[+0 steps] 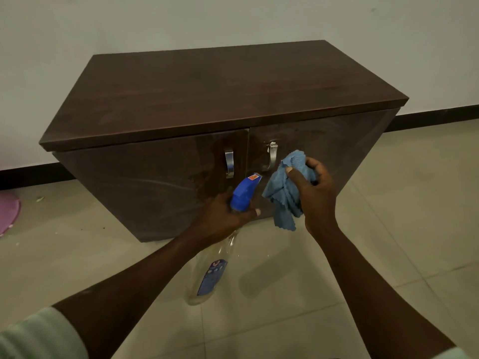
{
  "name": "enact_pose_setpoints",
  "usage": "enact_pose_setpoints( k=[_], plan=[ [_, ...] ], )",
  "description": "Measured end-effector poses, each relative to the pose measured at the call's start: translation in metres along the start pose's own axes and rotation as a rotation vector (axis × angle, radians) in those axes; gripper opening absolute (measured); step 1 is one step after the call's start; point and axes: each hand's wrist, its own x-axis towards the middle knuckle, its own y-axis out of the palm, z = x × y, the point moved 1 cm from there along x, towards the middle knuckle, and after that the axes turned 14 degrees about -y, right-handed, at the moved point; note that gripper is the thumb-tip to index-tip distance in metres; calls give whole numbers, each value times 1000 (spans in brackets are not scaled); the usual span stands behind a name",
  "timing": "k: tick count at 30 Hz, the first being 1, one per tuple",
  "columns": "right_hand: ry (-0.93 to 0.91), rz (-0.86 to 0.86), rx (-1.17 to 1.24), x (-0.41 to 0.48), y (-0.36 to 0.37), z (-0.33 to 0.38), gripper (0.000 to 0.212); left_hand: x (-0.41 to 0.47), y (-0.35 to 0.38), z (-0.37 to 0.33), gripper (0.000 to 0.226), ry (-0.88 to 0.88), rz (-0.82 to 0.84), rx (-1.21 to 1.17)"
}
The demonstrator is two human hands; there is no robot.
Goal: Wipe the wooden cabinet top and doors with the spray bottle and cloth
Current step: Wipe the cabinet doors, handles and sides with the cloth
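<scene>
Spray bottle (243, 193) neck wrapped by left hand (220, 216) fingers, blue cloth (285, 193) bunched in right hand (315, 198) fingers, perhaps touching cabinet door (337, 146)

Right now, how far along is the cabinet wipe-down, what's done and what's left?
Looks midway. The left door shows wet streaks and arc-shaped smears, so it seems sprayed and at least partly wiped. The left hand holds the spray bottle, the right hand holds the bunched blue cloth before the right door. The cabinet top shows no wetness; whether wiped, I can't tell.

Pale green sleeves (39, 335), bare forearms.
</scene>
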Motion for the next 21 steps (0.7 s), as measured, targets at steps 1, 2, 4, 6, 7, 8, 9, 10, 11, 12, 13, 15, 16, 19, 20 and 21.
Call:
enact_pose_setpoints(
  k=[1, 2, 4, 6, 7, 8, 9, 10, 11, 12, 13, 15, 16, 19, 20, 21],
  plan=[
    [-14, 10, -32, -2, 0, -3, 31, -1, 0, 0, 27, 0, 4, -1],
    [-36, 26, -73, -4, 1, -6, 32, -1, -1, 0, 29, 7, 2, -4],
    [-112, 76, -165, -9, 6, -11, 34, -4, -5, 0, 30, 31, -7, -16],
    [-200, 98, -232, -14, 17, -16, 44, -5, -10, 1, 25, 47, -19, -45],
    [-221, 77, -249, -16, 24, -18, 49, -5, -13, 1, 22, 51, -24, -72],
    [-219, 40, -251, -17, 31, -21, 52, -4, -15, 2, 19, 49, -31, -99],
    [-209, 3, -246, -17, 38, -24, 52, -5, -16, 2, 18, 47, -37, -114],
    [-206, -29, -245, -17, 44, -28, 50, -5, -18, 3, 17, 45, -46, -117],
    [-214, -50, -256, -17, 50, -31, 47, -6, -18, 4, 16, 47, -53, -118],
    [-226, -66, -278, -17, 53, -33, 46, -7, -18, 5, 14, 55, -59, -115],
    [-238, -85, -301, -16, 56, -34, 45, -8, -18, 6, 12, 64, -66, -105],
    [-251, -128, -346, -15, 58, -29, 43, -10, -19, 7, 10, 73, -68, -90],
    [-263, -150, -363, -13, 58, -26, 43, -10, -20, 8, 12, 76, -64, -83],
    [-304, -210, -378, -6, 59, -15, 41, -9, -19, 7, 22, 67, -64, -79],
    [-325, -228, -385, -3, 60, -10, 40, -10, -19, 5, 22, 68, -71, -81],
    [-344, -246, -391, 0, 60, -7, 39, -10, -19, 3, 21, 73, -75, -81]
  ],
)
